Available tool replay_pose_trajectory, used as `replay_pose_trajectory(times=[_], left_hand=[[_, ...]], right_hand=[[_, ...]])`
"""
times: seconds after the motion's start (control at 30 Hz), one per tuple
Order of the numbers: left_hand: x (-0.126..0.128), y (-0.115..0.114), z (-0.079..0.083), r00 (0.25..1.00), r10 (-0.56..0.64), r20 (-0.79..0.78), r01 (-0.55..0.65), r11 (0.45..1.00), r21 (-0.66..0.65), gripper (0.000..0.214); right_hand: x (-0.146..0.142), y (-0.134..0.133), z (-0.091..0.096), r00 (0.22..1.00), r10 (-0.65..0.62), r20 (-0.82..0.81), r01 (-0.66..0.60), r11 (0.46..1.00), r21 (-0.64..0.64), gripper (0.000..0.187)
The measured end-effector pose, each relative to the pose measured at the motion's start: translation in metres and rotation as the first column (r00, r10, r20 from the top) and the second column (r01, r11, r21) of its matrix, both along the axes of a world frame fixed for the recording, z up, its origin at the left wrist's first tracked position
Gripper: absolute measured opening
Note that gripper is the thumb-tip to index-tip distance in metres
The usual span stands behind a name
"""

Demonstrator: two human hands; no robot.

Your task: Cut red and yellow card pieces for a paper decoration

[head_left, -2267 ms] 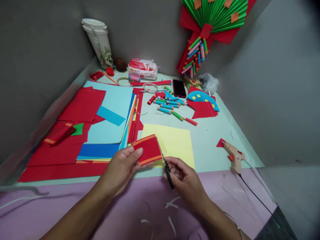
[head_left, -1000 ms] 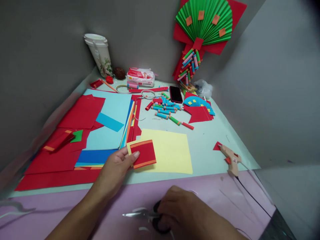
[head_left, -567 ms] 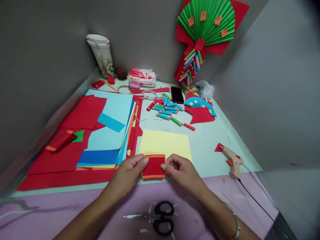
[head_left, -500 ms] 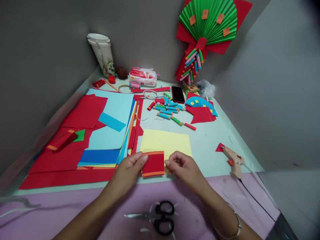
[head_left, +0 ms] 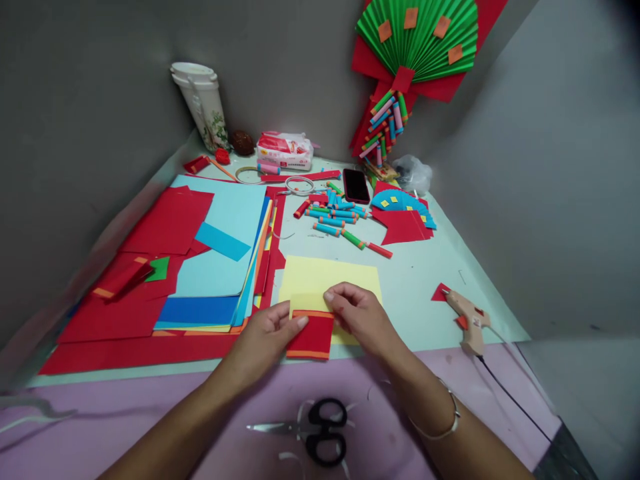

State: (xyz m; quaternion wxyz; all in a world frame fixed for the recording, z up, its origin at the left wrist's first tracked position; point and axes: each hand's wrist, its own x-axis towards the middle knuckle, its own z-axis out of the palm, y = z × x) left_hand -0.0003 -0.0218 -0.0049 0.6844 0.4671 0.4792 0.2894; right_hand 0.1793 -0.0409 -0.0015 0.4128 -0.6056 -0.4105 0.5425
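Toward the counter's [head_left: 417, 293] front edge, the left hand [head_left: 265, 339] pinches an orange-banded red card [head_left: 314, 337]; the right hand [head_left: 357, 311] pinches a yellow piece [head_left: 307, 303] showing past the card's far side; a yellow sheet [head_left: 345, 271] lies behind; scissors [head_left: 303, 430] lie nearer the front; a glue gun [head_left: 473, 327] rests toward the right edge.

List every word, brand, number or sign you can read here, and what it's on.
None can be read for certain.
Wipes pack: printed lettering, too small and blurred.
Glue gun: small label, too small.
Red piece and yellow piece being held: no lettering visible.
Phone: dark screen, no text visible.
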Motion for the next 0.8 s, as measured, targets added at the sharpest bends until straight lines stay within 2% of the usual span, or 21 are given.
replay_pose_trajectory(times=[0.1,0.2,0.3,0.37,0.43,0.5,0.57,0.67,0.8], left_hand=[[-0.002,-0.001,-0.006,0.994,-0.086,0.070,0.089,0.995,-0.041,0.033],[-0.008,0.002,-0.008,0.998,-0.040,-0.048,0.038,0.999,-0.028,0.037],[-0.016,0.007,-0.002,0.998,-0.053,-0.041,0.050,0.996,-0.080,0.035],[-0.019,0.009,0.003,0.999,-0.047,-0.013,0.045,0.996,-0.081,0.033],[-0.021,0.011,0.005,0.999,-0.030,-0.026,0.029,0.998,-0.054,0.030],[-0.021,0.011,0.004,0.998,-0.015,-0.055,0.015,1.000,-0.016,0.027],[-0.021,0.011,0.002,0.997,0.004,-0.073,-0.004,1.000,0.009,0.026],[-0.020,0.011,-0.001,0.998,-0.008,-0.064,0.007,1.000,-0.004,0.030],[-0.018,0.010,0.000,0.998,-0.002,-0.062,0.000,1.000,-0.017,0.036]], right_hand=[[0.003,0.007,-0.005,0.999,-0.047,-0.005,0.047,0.999,0.027,0.027],[0.010,0.020,-0.010,0.991,-0.121,0.048,0.117,0.990,0.085,0.031],[0.020,0.032,-0.011,0.971,-0.084,0.226,0.066,0.994,0.086,0.029],[0.027,0.033,-0.008,0.895,-0.020,0.447,-0.023,0.996,0.092,0.027],[0.035,0.027,-0.003,0.758,0.055,0.650,-0.137,0.988,0.076,0.025],[0.043,0.015,0.000,0.632,0.152,0.760,-0.230,0.973,-0.004,0.024],[0.049,0.004,0.002,0.546,0.234,0.804,-0.276,0.957,-0.091,0.029],[0.053,-0.007,0.002,0.474,0.263,0.840,-0.302,0.945,-0.126,0.038],[0.051,-0.006,0.003,0.460,0.301,0.835,-0.333,0.931,-0.152,0.036]])
